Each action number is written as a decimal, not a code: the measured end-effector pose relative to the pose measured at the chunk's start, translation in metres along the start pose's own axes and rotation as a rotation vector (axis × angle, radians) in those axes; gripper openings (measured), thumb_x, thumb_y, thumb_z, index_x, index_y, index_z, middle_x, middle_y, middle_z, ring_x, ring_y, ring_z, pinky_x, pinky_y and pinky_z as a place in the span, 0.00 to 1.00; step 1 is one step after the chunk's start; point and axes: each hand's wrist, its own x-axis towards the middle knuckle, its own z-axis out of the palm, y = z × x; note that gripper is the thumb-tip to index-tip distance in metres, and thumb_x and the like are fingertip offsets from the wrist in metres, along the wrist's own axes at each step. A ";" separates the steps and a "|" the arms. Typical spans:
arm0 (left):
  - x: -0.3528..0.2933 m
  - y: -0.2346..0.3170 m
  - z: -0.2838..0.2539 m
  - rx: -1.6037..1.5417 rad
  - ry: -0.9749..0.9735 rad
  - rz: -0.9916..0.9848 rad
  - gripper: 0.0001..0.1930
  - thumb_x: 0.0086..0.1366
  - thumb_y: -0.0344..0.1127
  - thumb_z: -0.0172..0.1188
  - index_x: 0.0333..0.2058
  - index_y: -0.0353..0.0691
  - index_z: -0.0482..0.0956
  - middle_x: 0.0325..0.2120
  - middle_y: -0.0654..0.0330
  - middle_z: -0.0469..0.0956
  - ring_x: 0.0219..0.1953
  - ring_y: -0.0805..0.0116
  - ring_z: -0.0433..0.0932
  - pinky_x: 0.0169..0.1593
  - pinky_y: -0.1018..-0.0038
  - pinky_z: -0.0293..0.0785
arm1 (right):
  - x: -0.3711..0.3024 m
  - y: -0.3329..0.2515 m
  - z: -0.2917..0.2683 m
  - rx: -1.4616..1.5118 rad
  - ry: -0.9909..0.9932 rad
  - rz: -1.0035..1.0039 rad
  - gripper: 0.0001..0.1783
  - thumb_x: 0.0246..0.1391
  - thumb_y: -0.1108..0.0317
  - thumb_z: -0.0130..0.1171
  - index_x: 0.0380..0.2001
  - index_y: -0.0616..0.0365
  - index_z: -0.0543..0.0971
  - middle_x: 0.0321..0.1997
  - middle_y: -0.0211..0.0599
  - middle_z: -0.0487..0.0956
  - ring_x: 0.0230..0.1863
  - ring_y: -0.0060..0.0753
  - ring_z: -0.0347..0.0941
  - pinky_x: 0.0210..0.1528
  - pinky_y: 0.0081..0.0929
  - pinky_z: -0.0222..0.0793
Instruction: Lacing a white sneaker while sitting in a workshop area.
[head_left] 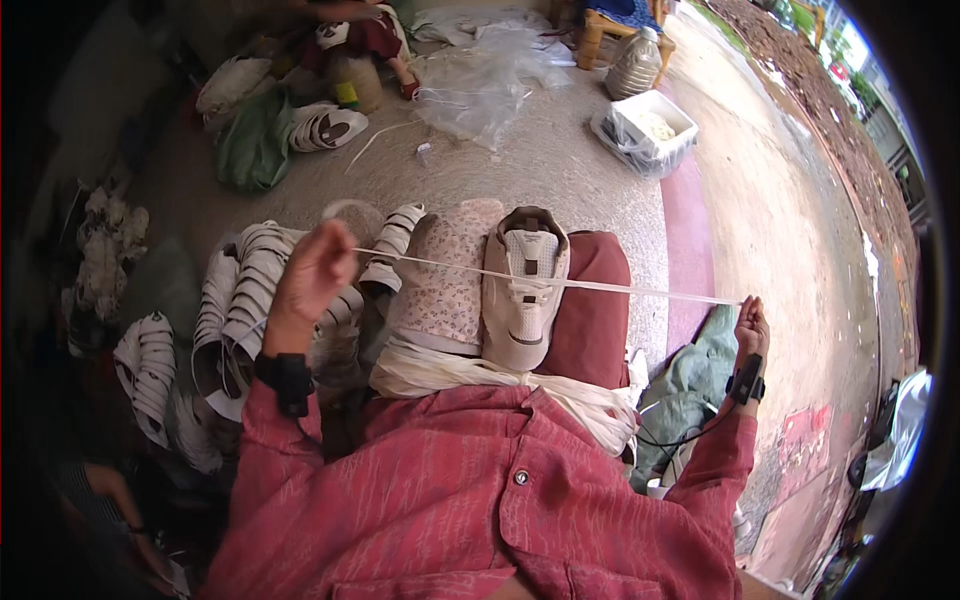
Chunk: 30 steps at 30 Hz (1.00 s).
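A beige and white shoe upper (pixel 526 318) with brown trim lies in my lap, its collar pointing away from me. A white shoelace (pixel 640 291) runs taut across the lower part of its lacing area, pulled out to both sides. My left hand (pixel 312 278), raised at the left and slightly blurred, has its fingers closed on one end of the lace. Far out at the right, my right hand (pixel 752 325) pinches the other end. Whether the lace passes through the eyelets is hard to make out.
Stacks of white shoe uppers (pixel 258 285) stand close by my left arm. A green sack (pixel 255 140) lies at the far left, and another green sack (pixel 690 385) sits below my right hand. At the far right are a lined white tub (pixel 650 130) and a large plastic bottle (pixel 635 65). Other people sit nearby.
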 end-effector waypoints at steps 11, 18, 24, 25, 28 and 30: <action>-0.019 0.002 -0.082 0.945 0.682 -0.412 0.12 0.68 0.41 0.55 0.43 0.40 0.80 0.36 0.63 0.82 0.34 0.76 0.80 0.29 0.80 0.72 | -0.109 0.159 0.179 -0.932 -0.111 -0.191 0.09 0.61 0.70 0.53 0.38 0.65 0.77 0.25 0.31 0.75 0.18 0.20 0.68 0.20 0.21 0.68; 0.054 -0.066 0.096 1.515 -0.236 0.502 0.06 0.60 0.28 0.60 0.35 0.34 0.80 0.31 0.53 0.80 0.35 0.59 0.79 0.41 0.70 0.73 | -0.195 0.242 0.216 -1.419 -0.875 0.054 0.08 0.63 0.70 0.49 0.40 0.60 0.75 0.28 0.32 0.76 0.17 0.22 0.69 0.18 0.21 0.65; 0.101 -0.128 0.125 1.424 -0.495 0.609 0.07 0.59 0.27 0.59 0.38 0.35 0.78 0.32 0.54 0.78 0.35 0.60 0.78 0.41 0.69 0.73 | -0.217 0.240 0.228 -1.497 -0.911 0.351 0.11 0.65 0.65 0.48 0.38 0.62 0.73 0.31 0.35 0.79 0.17 0.22 0.71 0.17 0.18 0.65; 0.105 -0.131 0.125 1.359 -0.457 0.418 0.08 0.58 0.26 0.60 0.38 0.35 0.77 0.31 0.57 0.78 0.34 0.64 0.77 0.40 0.72 0.73 | -0.216 0.238 0.228 -1.497 -0.910 0.354 0.11 0.65 0.65 0.48 0.38 0.62 0.73 0.31 0.35 0.79 0.17 0.22 0.71 0.17 0.18 0.65; 0.124 -0.138 0.116 1.159 -0.398 0.102 0.08 0.56 0.25 0.60 0.37 0.34 0.77 0.30 0.61 0.77 0.33 0.73 0.75 0.39 0.76 0.72 | -0.211 0.237 0.233 -1.502 -0.893 0.417 0.12 0.64 0.62 0.48 0.37 0.60 0.74 0.32 0.32 0.80 0.17 0.20 0.72 0.15 0.17 0.62; 0.130 -0.138 0.115 1.070 -0.372 0.000 0.10 0.53 0.25 0.62 0.36 0.34 0.78 0.29 0.66 0.75 0.32 0.79 0.72 0.39 0.80 0.71 | -0.206 0.238 0.235 -1.506 -0.911 0.486 0.12 0.63 0.61 0.49 0.36 0.58 0.76 0.33 0.31 0.81 0.17 0.18 0.73 0.14 0.16 0.59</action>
